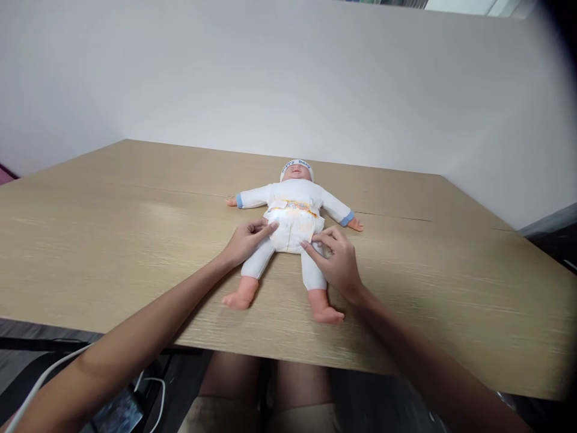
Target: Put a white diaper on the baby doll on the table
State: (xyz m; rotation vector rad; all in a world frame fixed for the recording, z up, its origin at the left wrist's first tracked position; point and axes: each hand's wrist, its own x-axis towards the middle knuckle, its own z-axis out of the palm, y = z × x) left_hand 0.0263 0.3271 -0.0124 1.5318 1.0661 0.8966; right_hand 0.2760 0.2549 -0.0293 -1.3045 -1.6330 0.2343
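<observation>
A baby doll [295, 195] lies on its back on the wooden table [135, 228], arms spread, in a white suit with blue cuffs and a white cap. It wears a white diaper [294, 227] with an orange-patterned waistband. My left hand [246, 240] touches the diaper's left leg edge with its fingertips. My right hand [338, 258] pinches the diaper's right leg edge beside the doll's thigh. The doll's bare feet point toward me near the table's front edge.
A plain white wall [288, 78] stands behind the table. Below the front edge I see my knees [265, 391], a white cable [49, 373] and a dark object at lower left.
</observation>
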